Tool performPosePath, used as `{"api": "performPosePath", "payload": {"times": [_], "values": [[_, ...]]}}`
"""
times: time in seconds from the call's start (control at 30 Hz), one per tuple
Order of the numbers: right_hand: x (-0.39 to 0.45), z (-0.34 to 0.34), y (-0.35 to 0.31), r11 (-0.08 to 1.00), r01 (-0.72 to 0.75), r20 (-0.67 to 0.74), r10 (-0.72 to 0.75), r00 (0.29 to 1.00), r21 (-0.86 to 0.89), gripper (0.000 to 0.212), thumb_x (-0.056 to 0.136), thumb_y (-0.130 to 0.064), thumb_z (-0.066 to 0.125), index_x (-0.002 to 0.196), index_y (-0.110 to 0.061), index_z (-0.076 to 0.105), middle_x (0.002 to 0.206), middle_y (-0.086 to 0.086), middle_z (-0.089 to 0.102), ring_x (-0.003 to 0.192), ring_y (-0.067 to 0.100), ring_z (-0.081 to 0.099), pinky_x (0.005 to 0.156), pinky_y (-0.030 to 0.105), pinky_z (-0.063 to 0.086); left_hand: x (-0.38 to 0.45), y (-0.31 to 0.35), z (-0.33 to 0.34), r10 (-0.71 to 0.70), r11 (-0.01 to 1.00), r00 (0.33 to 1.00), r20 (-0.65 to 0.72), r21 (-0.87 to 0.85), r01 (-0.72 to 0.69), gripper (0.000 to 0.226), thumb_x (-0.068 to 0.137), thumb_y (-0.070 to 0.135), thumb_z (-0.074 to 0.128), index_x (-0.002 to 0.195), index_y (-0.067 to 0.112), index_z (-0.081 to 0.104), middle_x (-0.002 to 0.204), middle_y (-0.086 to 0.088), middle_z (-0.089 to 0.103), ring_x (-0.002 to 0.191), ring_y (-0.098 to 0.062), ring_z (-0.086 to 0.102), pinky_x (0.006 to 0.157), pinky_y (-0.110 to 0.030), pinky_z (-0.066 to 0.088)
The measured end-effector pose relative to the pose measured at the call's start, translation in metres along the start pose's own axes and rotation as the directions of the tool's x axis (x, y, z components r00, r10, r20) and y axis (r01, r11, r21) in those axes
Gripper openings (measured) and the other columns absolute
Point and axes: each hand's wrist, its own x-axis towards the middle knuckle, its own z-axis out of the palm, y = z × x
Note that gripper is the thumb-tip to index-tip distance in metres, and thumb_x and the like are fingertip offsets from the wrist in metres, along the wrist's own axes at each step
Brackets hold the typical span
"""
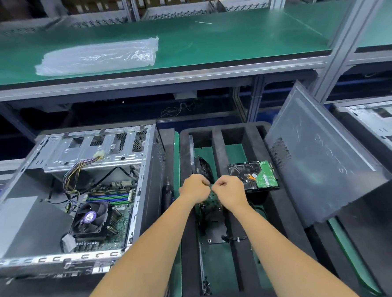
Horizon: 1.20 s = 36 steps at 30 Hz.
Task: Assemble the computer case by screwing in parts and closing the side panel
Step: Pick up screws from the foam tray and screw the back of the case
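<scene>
Grey steel frames the computer case (73,186), which lies on its side at the left of the bench, open face up, its long axis running from the near edge away toward the back and leaning slightly right. Inside show a black cooler fan (92,220) on a green motherboard (117,212), a bundle of coloured wires (79,171) and perforated drive bays at the far end. The dark side panel (322,160) is off the case and stands tilted at the right, leaning over the edge of a black foam tray (248,255). A hard drive (253,174) lies circuit side up in that tray, near the panel. Both hands meet above the tray's middle, fingers curled: the left hand (193,188) and right hand (230,191) nearly touch, each seeming to pinch something small between them, too small to identify. A clear plastic bag (99,55) lies on the green shelf (220,39) behind.
</scene>
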Motion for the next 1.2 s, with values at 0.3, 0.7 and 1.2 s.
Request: {"api": "performPosePath", "payload": {"times": [0.3, 0.7, 1.2], "values": [[-0.001, 0.010, -0.047, 0.742, -0.365, 0.126, 0.360, 0.925, 0.563, 0.010, 0.086, 0.002, 0.059, 0.083, 0.008, 0.066, 0.058, 0.013, 0.060, 0.040, 0.015, 0.049, 0.045, 0.024, 0.041, -0.015, 0.006, -0.039, 0.299, 0.953, 0.938, -0.173, 0.106, -0.284, 0.014, 0.079, -0.001, 0.064, 0.072, 0.006, 0.075, 0.073, -0.008, 0.069, 0.073, -0.025, 0.064, 0.061, -0.027, 0.053], [-0.043, 0.128, -0.064, 0.921, -0.148, 0.291, 0.262, 0.920, -0.360, 0.051, 0.105, -0.031, 0.044, 0.139, 0.005, 0.034, 0.147, 0.023, 0.042, 0.134, 0.035, 0.045, 0.102, 0.034, 0.040, -0.049, -0.021, -0.150, 0.235, 0.924, 0.938, -0.254, -0.240, -0.296, 0.020, 0.076, 0.003, 0.058, 0.064, 0.015, 0.068, 0.060, 0.009, 0.062, 0.056, -0.007, 0.056, 0.055, -0.020, 0.045], [-0.069, 0.082, -0.097, 0.894, -0.334, 0.130, 0.308, 0.942, 0.300, 0.056, 0.101, -0.041, 0.042, 0.142, -0.002, 0.044, 0.136, 0.019, 0.054, 0.113, 0.035, 0.056, 0.105, 0.046, 0.042, -0.067, -0.064, -0.171, 0.218, 0.808, 0.955, -0.203, -0.511, -0.293, 0.018, 0.085, 0.004, 0.059, 0.069, 0.009, 0.064, 0.073, -0.004, 0.066, 0.061, -0.014, 0.060, 0.063, -0.028, 0.053]]}}
